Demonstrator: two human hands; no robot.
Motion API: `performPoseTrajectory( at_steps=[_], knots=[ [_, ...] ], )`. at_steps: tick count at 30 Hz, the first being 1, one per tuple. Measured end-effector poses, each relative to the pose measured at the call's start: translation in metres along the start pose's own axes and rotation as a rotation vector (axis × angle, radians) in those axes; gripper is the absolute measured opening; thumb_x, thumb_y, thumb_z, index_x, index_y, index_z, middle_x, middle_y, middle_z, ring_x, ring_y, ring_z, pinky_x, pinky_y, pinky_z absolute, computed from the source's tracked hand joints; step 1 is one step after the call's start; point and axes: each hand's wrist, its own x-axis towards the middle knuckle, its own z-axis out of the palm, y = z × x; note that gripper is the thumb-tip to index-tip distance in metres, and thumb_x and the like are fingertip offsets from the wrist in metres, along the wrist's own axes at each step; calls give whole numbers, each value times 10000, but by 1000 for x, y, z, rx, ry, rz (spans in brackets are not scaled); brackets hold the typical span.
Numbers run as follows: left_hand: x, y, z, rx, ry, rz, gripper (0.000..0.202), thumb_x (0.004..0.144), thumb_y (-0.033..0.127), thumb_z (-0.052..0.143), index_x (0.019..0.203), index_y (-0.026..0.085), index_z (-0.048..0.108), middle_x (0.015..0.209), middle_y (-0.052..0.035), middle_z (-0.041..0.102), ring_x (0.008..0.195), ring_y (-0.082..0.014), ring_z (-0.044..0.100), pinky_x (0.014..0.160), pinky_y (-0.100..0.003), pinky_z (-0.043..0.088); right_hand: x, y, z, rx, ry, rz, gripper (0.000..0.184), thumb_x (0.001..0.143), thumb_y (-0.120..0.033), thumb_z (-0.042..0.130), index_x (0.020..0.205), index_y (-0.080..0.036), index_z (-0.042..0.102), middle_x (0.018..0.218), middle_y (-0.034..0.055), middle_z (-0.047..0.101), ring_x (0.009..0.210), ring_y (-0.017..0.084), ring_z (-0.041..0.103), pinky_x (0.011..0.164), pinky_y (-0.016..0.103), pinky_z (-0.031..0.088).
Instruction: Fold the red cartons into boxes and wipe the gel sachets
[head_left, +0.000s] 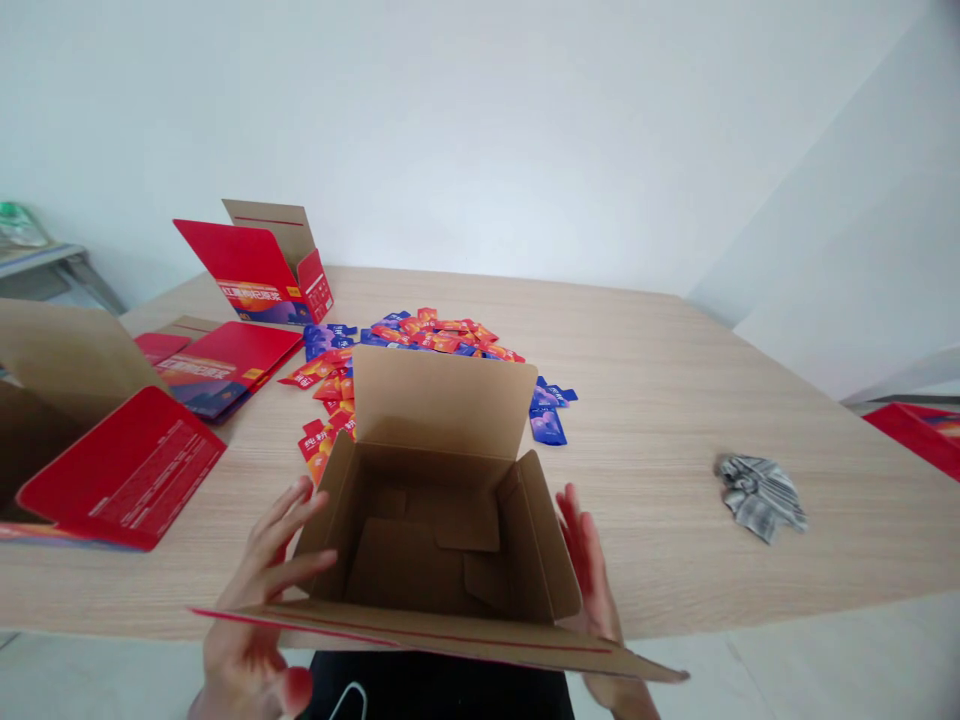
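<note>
An opened cardboard box with a bare brown inside stands at the table's front edge before me. Its far flap rises upright and its near flap leans toward me. My left hand is at the box's left side, fingers spread; I cannot tell whether they touch it. On the right side, my right hand is held along the outer wall with fingers stretched out, partly hidden by the box. Just behind the box lie red-orange sachets and blue sachets, some hidden by the far flap.
Another open red box stands at the left, with flattened red cartons behind it. A third open box is farther back. A striped grey cloth lies on the right of the table. A red carton shows at the right edge.
</note>
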Motion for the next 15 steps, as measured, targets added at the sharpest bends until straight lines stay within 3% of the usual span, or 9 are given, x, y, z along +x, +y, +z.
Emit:
performPoseTrajectory(
  at_steps=[2,3,4,6,8,9,11,15],
  knots=[
    [12,5,-1,4,-72,67,330,1007,571,658,977,247,713,1350,-98,777,1500,-331,565,1202,-507,511,21,-11,-21,-20,102,-133,876,981,-881,387,1686,-361,382,1816,82,286,1656,396,328,1290,659,369],
    [17,7,0,-17,-92,81,271,1022,493,662,902,249,668,1188,-85,825,1425,-304,634,1139,-469,555,33,-20,-34,-30,155,-216,739,1018,-832,383,1586,-383,532,1775,59,386,1630,390,383,1273,670,378],
    [22,9,1,-50,-100,91,250,1032,441,656,869,254,633,1025,-67,839,1331,-284,698,1069,-440,592,45,-31,-46,-38,160,-304,550,1073,-718,425,1441,-391,667,1688,38,523,1592,365,447,1254,651,402],
    [28,14,4,-109,-107,106,223,1040,395,646,865,260,614,800,-33,806,1159,-263,769,956,-411,635,70,-58,-67,-39,91,-487,323,1109,-470,513,1211,-342,791,1296,50,796,1367,327,655,1138,582,511],
    [30,19,8,-155,-104,117,223,1039,407,647,874,259,620,718,-18,777,1052,-249,789,879,-385,659,93,-88,-80,-41,-58,-597,289,1106,-312,520,1138,-288,807,951,58,831,955,284,776,899,505,609],
    [31,22,9,-176,-107,120,239,1042,428,640,874,259,624,702,-15,771,1017,-241,793,849,-369,666,104,-103,-83,-51,-143,-614,276,1104,-283,527,1141,-269,801,893,58,820,839,259,767,841,474,617],
    [31,26,12,-213,-104,113,296,1054,482,606,861,258,630,680,-18,765,968,-243,800,796,-361,674,125,-129,-81,-54,-365,-628,285,1115,-251,505,1165,-234,785,919,72,823,808,229,765,821,424,626],
    [28,32,17,-247,-110,99,339,1056,532,582,859,262,638,656,-16,760,900,-250,810,741,-365,681,154,-163,-61,-219,-901,-494,374,1029,-45,463,1177,-200,770,1031,73,838,953,181,793,874,294,624]
  ],
)
